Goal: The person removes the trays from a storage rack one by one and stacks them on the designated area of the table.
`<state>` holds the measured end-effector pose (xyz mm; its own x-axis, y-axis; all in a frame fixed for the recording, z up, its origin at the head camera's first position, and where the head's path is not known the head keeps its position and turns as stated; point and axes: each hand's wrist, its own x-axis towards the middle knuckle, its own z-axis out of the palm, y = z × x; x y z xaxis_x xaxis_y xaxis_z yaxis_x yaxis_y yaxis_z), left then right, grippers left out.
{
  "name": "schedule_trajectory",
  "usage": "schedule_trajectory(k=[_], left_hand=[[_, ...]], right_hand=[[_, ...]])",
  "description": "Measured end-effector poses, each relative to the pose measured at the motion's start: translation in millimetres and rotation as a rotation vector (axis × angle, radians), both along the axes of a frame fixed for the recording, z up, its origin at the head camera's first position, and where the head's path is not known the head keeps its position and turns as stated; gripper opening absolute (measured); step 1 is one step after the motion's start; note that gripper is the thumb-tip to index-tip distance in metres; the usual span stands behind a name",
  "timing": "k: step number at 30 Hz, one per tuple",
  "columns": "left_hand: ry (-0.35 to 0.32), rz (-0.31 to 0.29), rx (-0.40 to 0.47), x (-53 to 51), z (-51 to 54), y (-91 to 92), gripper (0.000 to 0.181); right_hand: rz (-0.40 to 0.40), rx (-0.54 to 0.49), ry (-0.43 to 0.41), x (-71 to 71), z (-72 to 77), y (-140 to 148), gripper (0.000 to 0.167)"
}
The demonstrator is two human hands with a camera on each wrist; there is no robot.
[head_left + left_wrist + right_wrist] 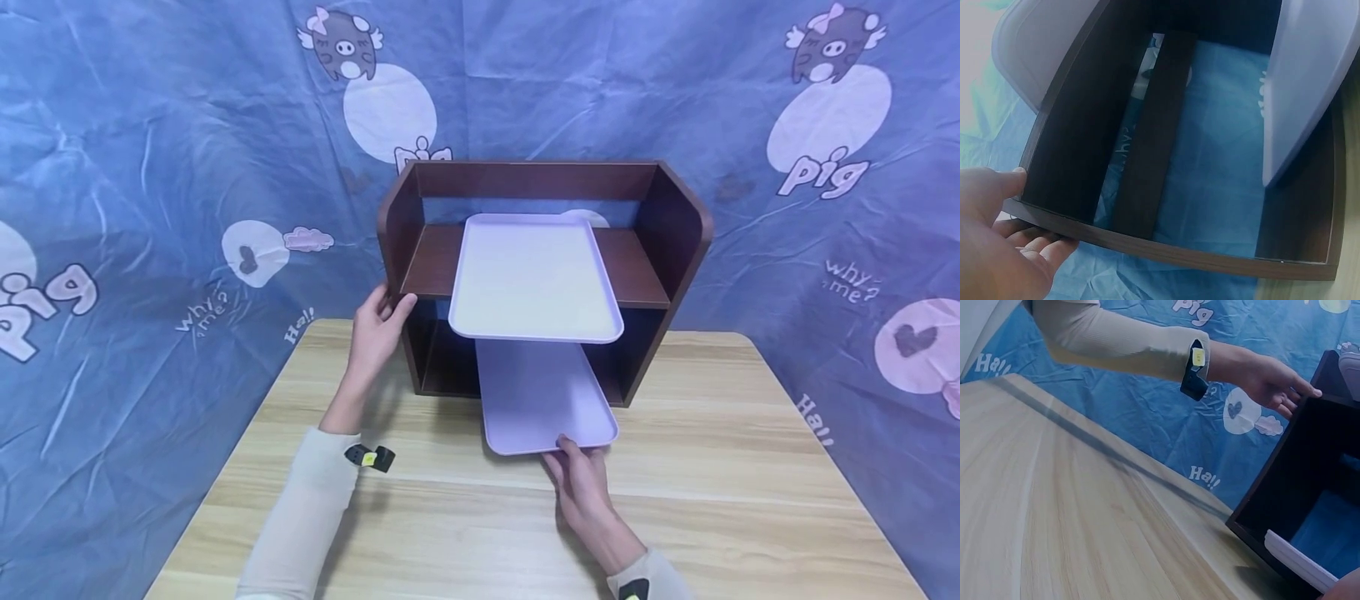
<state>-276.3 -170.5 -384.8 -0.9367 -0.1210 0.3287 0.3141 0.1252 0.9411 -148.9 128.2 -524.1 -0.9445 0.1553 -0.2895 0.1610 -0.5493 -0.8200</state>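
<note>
A dark brown two-tier wooden shelf (678,229) stands on the table. My left hand (375,335) grips its left side at the middle board, thumb on the front edge. In the left wrist view, the fingers (1057,250) curl round the outside of the side panel. On the upper board lies a pale purple tray (534,279), its front jutting past the shelf. A second purple tray (543,396) sits partly inside the lower compartment. My right hand (583,485) pinches this tray's front edge, thumb on top and fingers underneath. The lower tray's rear is hidden under the upper one.
The light wood table (750,467) extends to both sides and in front of the shelf. A blue cloth (187,150) with pig prints hangs behind and at the sides. Through the shelf's partly uncovered back, the cloth shows.
</note>
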Motion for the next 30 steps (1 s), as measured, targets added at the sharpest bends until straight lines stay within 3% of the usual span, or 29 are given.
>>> schedule_trajectory(k=[14,21,30], left_hand=[[-0.003,0.010,0.014,-0.6,-1.1,1.5,0.056],[-0.010,0.010,0.020,-0.9,-2.0,1.7,0.056],[-0.004,0.012,0.023,-1.9,-2.7,1.5,0.054]], right_hand=[[-0.083,-0.013,-0.027,0.3,-1.2,6.5,0.057],[-0.120,-0.032,-0.021,2.4,-0.3,6.5,0.031],[-0.115,-0.062,-0.001,7.9,2.9,14.2,0.010]])
